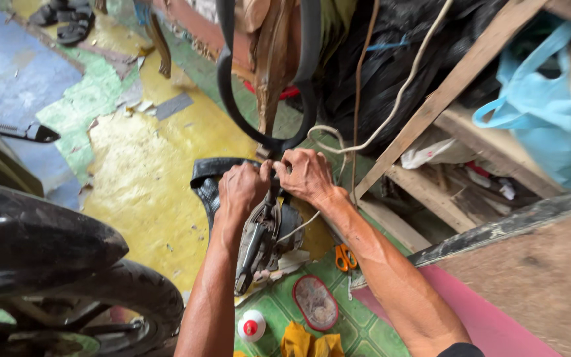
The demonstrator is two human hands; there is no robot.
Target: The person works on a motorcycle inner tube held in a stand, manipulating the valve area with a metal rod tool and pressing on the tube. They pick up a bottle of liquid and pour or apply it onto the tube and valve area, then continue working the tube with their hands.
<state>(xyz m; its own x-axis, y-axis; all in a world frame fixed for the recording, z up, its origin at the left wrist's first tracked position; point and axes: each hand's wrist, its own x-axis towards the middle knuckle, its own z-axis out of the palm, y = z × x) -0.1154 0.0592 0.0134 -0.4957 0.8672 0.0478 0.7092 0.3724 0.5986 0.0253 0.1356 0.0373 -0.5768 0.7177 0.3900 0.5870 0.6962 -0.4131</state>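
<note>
Hands meet at the centre of the view: the left hand and the right hand are both curled tight, pinching the black rubber inner tube where its loop hangs down to them from twelve o'clock. Below them sits a grimy metal clamping tool. Orange-handled scissors lie at five o'clock, a white bottle with red cap at six, a black motorcycle tyre at eight.
</note>
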